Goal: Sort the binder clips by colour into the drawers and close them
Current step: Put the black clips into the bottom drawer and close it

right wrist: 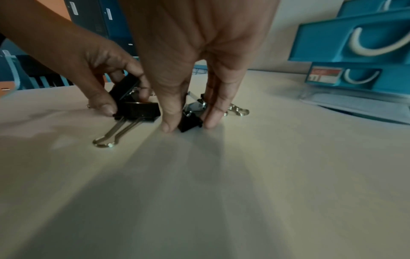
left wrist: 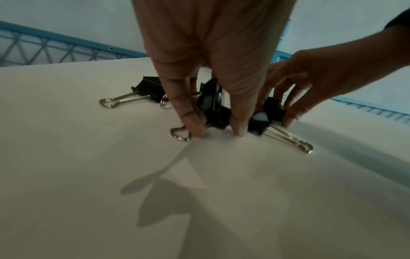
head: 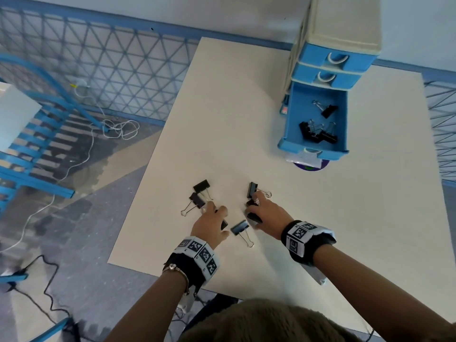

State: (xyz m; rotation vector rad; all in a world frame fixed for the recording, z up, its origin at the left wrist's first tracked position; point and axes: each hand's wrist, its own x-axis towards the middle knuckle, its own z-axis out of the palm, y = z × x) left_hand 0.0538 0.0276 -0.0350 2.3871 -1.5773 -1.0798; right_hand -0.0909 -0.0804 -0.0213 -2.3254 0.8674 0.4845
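Right hand (right wrist: 188, 73) fingertips down on the table (right wrist: 244, 175), pinching a black clip (right wrist: 189, 122). Left hand (right wrist: 104, 73) grips another clip (right wrist: 139, 110), maybe two. Blue drawers (right wrist: 332, 43) at right.

Looking like a recording space or lab rather than a home: sitting on a plain cream board (head: 246, 119) laid as a worktop, ringed by blue railing with mesh panels (head: 103, 70), standing beside a blue metal frame with slats (head: 37, 144). Trailing across the grey patterned floor (head: 81, 230), white cable (head: 118, 129) and black cable (head: 49, 287). Wearing printed marker bands (head: 199, 255) on both wrists. Showing dark blue lockers (right wrist: 97, 21) behind, in the right wrist view. Standing on the board, a small blue set of drawers (head: 330, 70).
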